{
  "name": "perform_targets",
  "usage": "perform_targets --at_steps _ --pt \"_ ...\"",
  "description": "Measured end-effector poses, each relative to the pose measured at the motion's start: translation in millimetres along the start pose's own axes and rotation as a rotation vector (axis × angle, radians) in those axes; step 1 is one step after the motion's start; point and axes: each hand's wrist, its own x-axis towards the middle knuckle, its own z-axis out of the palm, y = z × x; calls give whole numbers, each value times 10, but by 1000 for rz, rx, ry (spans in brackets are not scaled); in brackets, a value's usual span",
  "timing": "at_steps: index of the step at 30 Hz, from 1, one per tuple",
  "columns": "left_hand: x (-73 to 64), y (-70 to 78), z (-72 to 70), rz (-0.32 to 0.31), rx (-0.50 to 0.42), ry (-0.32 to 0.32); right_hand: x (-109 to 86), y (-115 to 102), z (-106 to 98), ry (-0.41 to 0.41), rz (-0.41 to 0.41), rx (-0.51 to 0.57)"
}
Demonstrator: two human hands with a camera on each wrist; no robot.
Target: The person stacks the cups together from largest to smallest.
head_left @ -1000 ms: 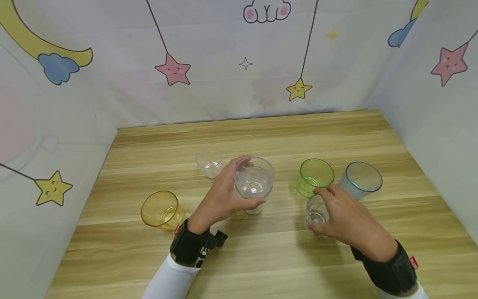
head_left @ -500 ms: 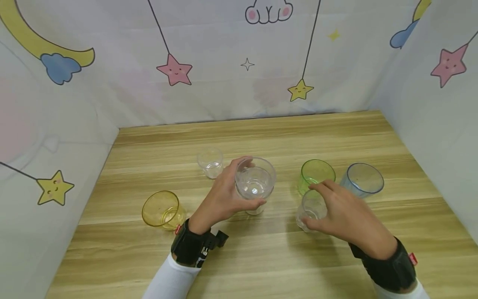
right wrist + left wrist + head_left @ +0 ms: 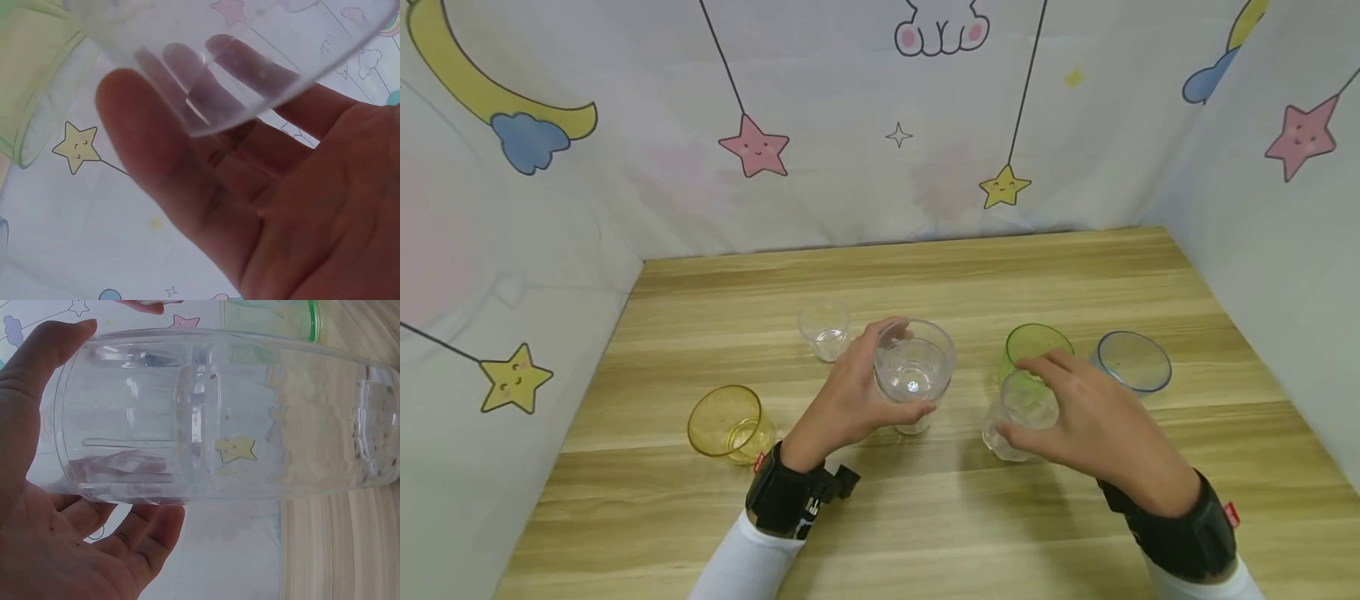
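Observation:
My left hand (image 3: pixel 859 390) curls around a clear drinking glass (image 3: pixel 915 367), thumb on the near side. In the left wrist view a second clear rim shows inside this glass, so one glass looks nested in another. My right hand (image 3: pixel 1093 421) grips another clear glass (image 3: pixel 1028 402) between thumb and fingers. That glass leans, its base toward the left. Whether its base touches the table is unclear. Seen from the right wrist, the fingers pass behind the clear wall. A green glass (image 3: pixel 1036 337) stands just behind the right hand, partly covered.
A blue glass (image 3: pixel 1133 358) stands right of the green one, its lower part behind the right hand. A yellow glass (image 3: pixel 726 423) is left of the left forearm, and a small clear glass (image 3: pixel 824 329) behind the left hand. Printed cloth walls border the wooden table (image 3: pixel 895 533).
The right hand has tilted the clear glass and shifted it left, and its rim now sits a little higher in view. The left hand and its glass stay nearly still.

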Motion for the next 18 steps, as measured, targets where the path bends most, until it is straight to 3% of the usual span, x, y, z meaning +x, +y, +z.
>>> perform_targets --at_steps 12,18 --pt "-7 -14 2 11 12 0 76 -38 -57 200 -146 22" --pt "-11 -15 6 13 9 4 134 -91 -97 251 -190 60"
